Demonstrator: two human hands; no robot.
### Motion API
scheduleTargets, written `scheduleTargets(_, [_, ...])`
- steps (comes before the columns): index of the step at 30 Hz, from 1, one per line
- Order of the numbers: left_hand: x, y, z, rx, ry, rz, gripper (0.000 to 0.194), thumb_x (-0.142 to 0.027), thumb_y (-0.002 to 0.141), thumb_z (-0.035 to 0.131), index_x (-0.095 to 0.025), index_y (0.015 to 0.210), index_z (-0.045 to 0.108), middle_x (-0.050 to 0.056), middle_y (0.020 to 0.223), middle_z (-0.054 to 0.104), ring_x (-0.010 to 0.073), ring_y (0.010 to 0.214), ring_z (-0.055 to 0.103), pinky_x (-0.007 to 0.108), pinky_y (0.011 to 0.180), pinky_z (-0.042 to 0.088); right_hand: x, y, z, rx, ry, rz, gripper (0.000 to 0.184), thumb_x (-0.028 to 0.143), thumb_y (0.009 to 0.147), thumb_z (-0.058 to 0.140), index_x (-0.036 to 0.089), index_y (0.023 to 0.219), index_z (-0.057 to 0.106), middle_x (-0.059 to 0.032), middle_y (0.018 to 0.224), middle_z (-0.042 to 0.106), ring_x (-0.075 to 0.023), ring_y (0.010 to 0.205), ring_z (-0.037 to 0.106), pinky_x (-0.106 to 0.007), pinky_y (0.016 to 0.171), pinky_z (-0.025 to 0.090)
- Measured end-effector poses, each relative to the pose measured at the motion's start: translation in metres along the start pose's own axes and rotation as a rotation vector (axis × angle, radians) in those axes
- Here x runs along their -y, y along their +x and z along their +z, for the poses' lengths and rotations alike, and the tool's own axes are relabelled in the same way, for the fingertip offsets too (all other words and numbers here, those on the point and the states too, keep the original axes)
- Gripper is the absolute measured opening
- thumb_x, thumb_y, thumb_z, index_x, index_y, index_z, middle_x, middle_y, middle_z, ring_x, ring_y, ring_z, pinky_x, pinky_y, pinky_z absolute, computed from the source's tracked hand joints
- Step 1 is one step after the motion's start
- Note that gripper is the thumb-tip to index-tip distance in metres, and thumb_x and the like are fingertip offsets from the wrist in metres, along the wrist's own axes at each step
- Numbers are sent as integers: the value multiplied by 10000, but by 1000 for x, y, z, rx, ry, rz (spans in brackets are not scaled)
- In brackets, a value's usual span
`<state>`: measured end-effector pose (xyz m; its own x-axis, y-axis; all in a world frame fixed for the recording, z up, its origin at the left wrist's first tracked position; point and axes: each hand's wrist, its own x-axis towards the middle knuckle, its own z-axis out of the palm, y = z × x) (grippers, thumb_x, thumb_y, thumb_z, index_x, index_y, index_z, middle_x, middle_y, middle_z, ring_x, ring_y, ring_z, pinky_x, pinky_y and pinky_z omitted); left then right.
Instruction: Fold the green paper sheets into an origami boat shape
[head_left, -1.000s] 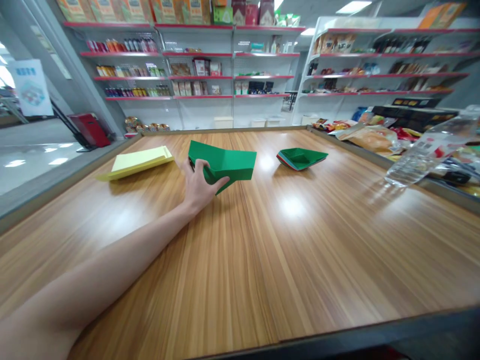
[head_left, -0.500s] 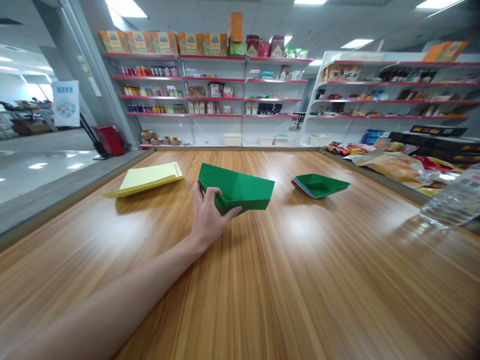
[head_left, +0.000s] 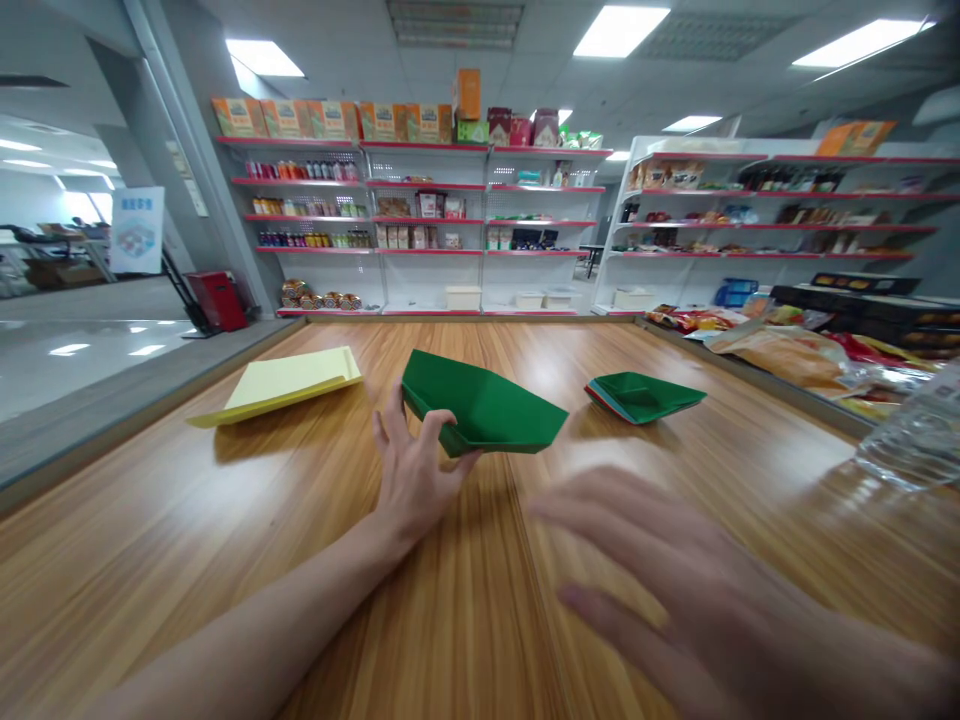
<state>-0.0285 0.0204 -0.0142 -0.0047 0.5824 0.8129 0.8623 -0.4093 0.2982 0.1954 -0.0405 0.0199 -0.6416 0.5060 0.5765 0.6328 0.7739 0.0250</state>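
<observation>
A folded green paper (head_left: 487,405) is in my left hand (head_left: 416,465), the fingers bent round its left end and the thumb at its lower edge. It is held tilted, with its folded lower flap towards me. My right hand (head_left: 667,580), smeared a little by motion, is in front on the right, fingers stretched and thumb apart, holding nothing. Beyond it lies a stack of folded papers (head_left: 641,397), green on top with red and blue edges below. To the left of my left hand rests a pile of yellow paper (head_left: 289,382) with a raised edge.
A wooden table (head_left: 330,620) with a raised rim spreads before me. At the right edge lie a clear plastic bottle (head_left: 911,440) and several packaged snacks (head_left: 784,355). Behind the table stand stocked shelves (head_left: 431,218); a red box (head_left: 219,300) is on the floor at the left.
My right hand has come into view from the lower right. The green paper has tilted, its right end now lower, while my left hand keeps hold of it. The camera view has shifted upward.
</observation>
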Motion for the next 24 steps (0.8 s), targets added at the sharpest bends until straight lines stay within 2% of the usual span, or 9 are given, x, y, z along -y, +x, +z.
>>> scheduleTargets(2, [1, 0, 0, -4, 19, 45, 308, -362, 716, 697, -225, 922, 513, 130, 1457, 171, 391, 1346, 194, 623, 1014, 243, -5, 34, -3, 33, -29, 7, 384, 348, 850, 582, 192, 1200, 541, -111, 1100, 598, -271, 1050, 531, -420, 871, 427])
scheduleTargets(5, [6, 0, 1, -34, -12, 89, 328, -327, 717, 704, -238, 956, 497, 107, 1487, 137, 382, 1361, 174, 612, 1024, 243, -13, 73, 23, 119, -14, 10, 205, 322, 878, 532, 156, 929, 642, -84, 856, 643, -240, 863, 579, -381, 775, 408])
scheduleTargets(9, [20, 6, 9, -107, -275, -100, 788, -378, 687, 729, -269, 1299, 244, 168, 1469, 191, 337, 1351, 245, 547, 1025, 314, -21, 92, 54, 24, 201, 266, 330, 257, 929, 396, 146, 680, 582, -30, 676, 592, -140, 649, 537, -267, 624, 365])
scheduleTargets(12, [29, 12, 17, 129, -593, -493, 734, -462, 785, 599, -194, 1342, 201, 205, 1294, 442, 297, 1101, 559, 472, 854, 491, -26, 91, 55, 54, 513, 532, 392, 403, 908, 398, 153, 651, 557, 8, 589, 533, -108, 546, 481, -224, 502, 321])
scheduleTargets(14, [31, 13, 20, 319, -622, -570, 611, -460, 819, 543, -146, 1297, 327, 180, 1138, 556, 275, 959, 627, 455, 790, 521, -28, 85, 56, 226, 616, 633, 379, 414, 870, 437, 154, 619, 550, 13, 536, 514, -103, 492, 464, -218, 455, 296])
scheduleTargets(16, [30, 10, 20, 339, -397, -396, 532, -398, 792, 589, -155, 1245, 449, 167, 1181, 531, 292, 1059, 576, 485, 888, 471, -30, 77, 61, 466, 510, 693, 386, 420, 826, 474, 159, 551, 544, 5, 463, 500, -103, 424, 444, -224, 421, 262])
scheduleTargets(18, [25, 3, 18, 383, -205, -149, 359, -341, 837, 525, -193, 1161, 561, 138, 1300, 471, 284, 1213, 464, 475, 1009, 379, -32, 68, 68, 567, 295, 625, 413, 481, 775, 530, 161, 515, 563, -18, 461, 524, -114, 421, 452, -234, 425, 245])
scheduleTargets(20, [17, -5, 15, 626, -156, 56, 352, -329, 899, 405, -191, 1168, 585, 119, 1362, 457, 253, 1282, 399, 427, 1057, 340, -36, 63, 72, 556, 108, 532, 460, 561, 734, 550, 162, 506, 579, -37, 486, 549, -126, 438, 461, -249, 431, 218])
scheduleTargets(24, [7, -12, 7, 992, 4, 164, 601, -417, 941, 230, -51, 1415, 275, 186, 1505, 179, 291, 1391, 134, 485, 1117, 184, -50, 63, 69, 646, 104, 395, 483, 618, 679, 585, 165, 512, 600, -11, 472, 541, -108, 427, 424, -249, 416, 195])
